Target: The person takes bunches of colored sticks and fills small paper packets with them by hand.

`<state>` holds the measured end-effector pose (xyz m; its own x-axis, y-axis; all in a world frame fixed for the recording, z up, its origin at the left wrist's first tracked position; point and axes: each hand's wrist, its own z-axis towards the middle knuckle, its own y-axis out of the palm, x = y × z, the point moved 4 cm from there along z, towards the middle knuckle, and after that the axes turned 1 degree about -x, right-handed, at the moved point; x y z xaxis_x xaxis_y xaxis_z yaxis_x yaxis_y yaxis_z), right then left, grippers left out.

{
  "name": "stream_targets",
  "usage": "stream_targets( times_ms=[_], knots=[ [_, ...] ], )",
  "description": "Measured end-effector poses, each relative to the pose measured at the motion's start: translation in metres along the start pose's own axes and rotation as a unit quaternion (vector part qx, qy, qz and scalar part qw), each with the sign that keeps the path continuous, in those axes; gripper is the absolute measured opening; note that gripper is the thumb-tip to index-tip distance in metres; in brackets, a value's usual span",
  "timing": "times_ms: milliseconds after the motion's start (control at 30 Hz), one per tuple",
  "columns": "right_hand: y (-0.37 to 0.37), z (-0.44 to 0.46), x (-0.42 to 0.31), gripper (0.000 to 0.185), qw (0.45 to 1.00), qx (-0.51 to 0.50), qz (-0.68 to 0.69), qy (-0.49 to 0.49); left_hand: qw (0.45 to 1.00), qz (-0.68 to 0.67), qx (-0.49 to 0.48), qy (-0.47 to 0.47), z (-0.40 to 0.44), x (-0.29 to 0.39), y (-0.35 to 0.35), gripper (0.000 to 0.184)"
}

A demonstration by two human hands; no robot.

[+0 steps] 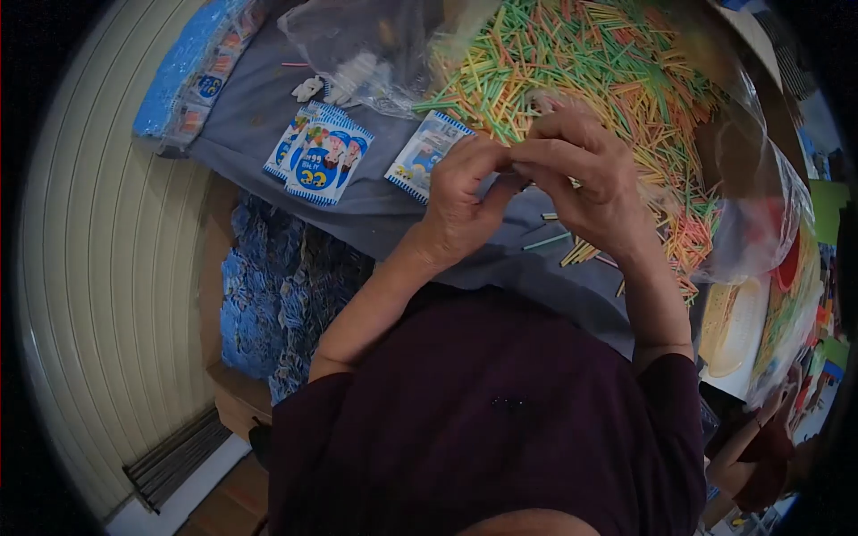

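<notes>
My left hand (pixel 465 192) and my right hand (pixel 585 174) meet over the near edge of the pile, fingertips pinched together. Whatever lies between them is hidden by the fingers. Just beyond and beneath my left hand is a blue-and-white printed packet (pixel 425 154). More such packets (pixel 327 163) overlap one another further left on the grey cloth (pixel 241 125). A large heap of thin coloured sticks (pixel 572 62), green, yellow, orange and pink, spreads behind and beside my right hand. A few loose sticks (pixel 547 241) lie below my hands.
Clear plastic sheeting (pixel 357 40) borders the heap. A strip of joined packets (pixel 201 80) lies at the far left. Below the cloth stands a cardboard box (pixel 234 393) with blue packets (pixel 255 313) inside. At right are a yellow basket (pixel 719 326) and another person's arm (pixel 737 442).
</notes>
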<state>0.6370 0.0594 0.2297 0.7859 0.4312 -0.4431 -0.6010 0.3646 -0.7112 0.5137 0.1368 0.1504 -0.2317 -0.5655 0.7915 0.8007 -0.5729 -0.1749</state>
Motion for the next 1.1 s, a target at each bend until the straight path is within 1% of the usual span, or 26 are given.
stream_targets(
  times_ms=[67, 100, 167, 200, 267, 300, 367, 433, 467, 500, 533, 567, 633, 667, 733, 767, 800, 833, 867, 900, 933, 967, 1000, 1033, 1067, 1100],
  knots=[
    [0.005, 0.000, 0.004, 0.017, 1.000, 0.025, 0.012, 0.008, 0.997, 0.053, -0.020, 0.058, 0.000, 0.007, -0.001, 0.031],
    [0.008, -0.001, 0.003, 0.017, 0.999, 0.021, 0.024, 0.000, 0.997, 0.064, -0.013, 0.051, -0.002, 0.005, -0.003, 0.031],
    [0.011, -0.002, 0.004, 0.014, 0.999, 0.017, 0.023, 0.033, 0.998, 0.052, -0.030, 0.031, -0.005, 0.000, -0.003, 0.027],
    [0.015, -0.001, 0.004, 0.014, 0.999, 0.016, 0.026, 0.032, 0.998, 0.054, -0.029, 0.028, -0.007, -0.001, -0.006, 0.027],
    [0.012, -0.010, 0.011, 0.014, 0.981, 0.099, 0.134, 0.100, 0.994, -0.084, -0.030, -0.068, -0.012, -0.013, -0.004, 0.030],
    [0.011, -0.012, 0.014, 0.014, 0.981, 0.105, 0.118, 0.111, 0.992, -0.100, -0.042, -0.064, -0.016, -0.016, -0.002, 0.030],
    [0.015, -0.011, 0.017, 0.016, 0.979, 0.083, 0.163, 0.091, 0.992, -0.075, 0.005, -0.098, -0.021, -0.025, -0.008, 0.024],
    [0.024, -0.010, 0.002, 0.019, 0.997, 0.057, 0.014, 0.048, 0.983, -0.115, 0.016, -0.145, -0.019, -0.009, -0.009, 0.017],
    [0.027, -0.015, 0.003, 0.019, 0.996, 0.064, -0.005, 0.066, 0.986, -0.098, -0.003, -0.138, -0.026, -0.016, -0.012, 0.020],
    [0.035, -0.020, 0.004, 0.021, 0.995, 0.045, 0.048, 0.069, 0.988, -0.075, -0.019, -0.131, -0.033, -0.023, -0.015, 0.024],
    [0.037, -0.024, 0.005, 0.023, 0.992, 0.025, 0.105, 0.066, 0.988, -0.083, -0.031, -0.128, -0.037, -0.020, -0.017, 0.024],
    [0.033, -0.027, 0.005, 0.023, 0.992, 0.031, 0.099, 0.072, 0.980, -0.111, -0.007, -0.165, -0.044, -0.019, -0.022, 0.027],
    [0.020, -0.030, -0.002, 0.026, 0.962, 0.084, 0.253, 0.052, 0.972, -0.130, 0.057, -0.187, -0.045, -0.017, -0.039, 0.032],
    [0.004, -0.034, -0.005, 0.029, 0.975, 0.097, 0.194, 0.053, 0.973, -0.124, 0.094, -0.169, -0.039, -0.012, -0.052, 0.035],
    [-0.031, -0.047, 0.015, 0.034, 0.994, 0.088, 0.020, 0.066, 0.973, -0.023, 0.159, -0.166, -0.038, -0.010, -0.102, 0.035],
    [-0.051, -0.058, 0.032, 0.037, 0.990, 0.051, -0.097, 0.084, 0.972, 0.034, 0.145, -0.180, -0.033, -0.009, -0.125, 0.035],
    [-0.071, -0.070, 0.052, 0.041, 0.972, 0.012, -0.211, 0.099, 0.968, 0.092, 0.132, -0.194, -0.029, -0.011, -0.149, 0.036],
    [-0.084, -0.088, 0.080, 0.047, 0.948, -0.056, -0.267, 0.162, 0.975, 0.099, 0.079, -0.182, -0.028, -0.030, -0.171, 0.038],
    [-0.091, -0.107, 0.105, 0.054, 0.913, -0.122, -0.321, 0.222, 0.975, 0.100, 0.080, -0.182, -0.030, -0.048, -0.192, 0.038],
    [-0.090, -0.121, 0.121, 0.054, 0.913, -0.119, -0.321, 0.222, 0.949, 0.248, 0.029, -0.191, -0.031, -0.066, -0.207, 0.038],
    [-0.085, -0.138, 0.138, 0.058, 0.892, -0.160, -0.355, 0.231, 0.901, 0.389, -0.024, -0.193, -0.029, -0.075, -0.210, 0.039],
    [-0.082, -0.148, 0.147, 0.062, 0.867, -0.200, -0.388, 0.240, 0.902, 0.388, -0.027, -0.188, -0.021, -0.068, -0.201, 0.039],
    [-0.083, -0.150, 0.145, 0.062, 0.867, -0.199, -0.388, 0.244, 0.852, 0.518, -0.042, -0.069, -0.010, -0.046, -0.181, 0.039],
    [-0.080, -0.151, 0.143, 0.059, 0.866, -0.216, -0.383, 0.239, 0.773, 0.631, -0.055, 0.049, -0.008, -0.029, -0.162, 0.040],
    [-0.078, -0.152, 0.141, 0.057, 0.866, -0.234, -0.377, 0.231, 0.772, 0.632, -0.056, 0.047, -0.010, -0.027, -0.156, 0.040],
    [-0.077, -0.153, 0.139, 0.057, 0.867, -0.234, -0.376, 0.230, 0.776, 0.628, -0.022, 0.043, -0.011, -0.024, -0.153, 0.038]
  ],
)
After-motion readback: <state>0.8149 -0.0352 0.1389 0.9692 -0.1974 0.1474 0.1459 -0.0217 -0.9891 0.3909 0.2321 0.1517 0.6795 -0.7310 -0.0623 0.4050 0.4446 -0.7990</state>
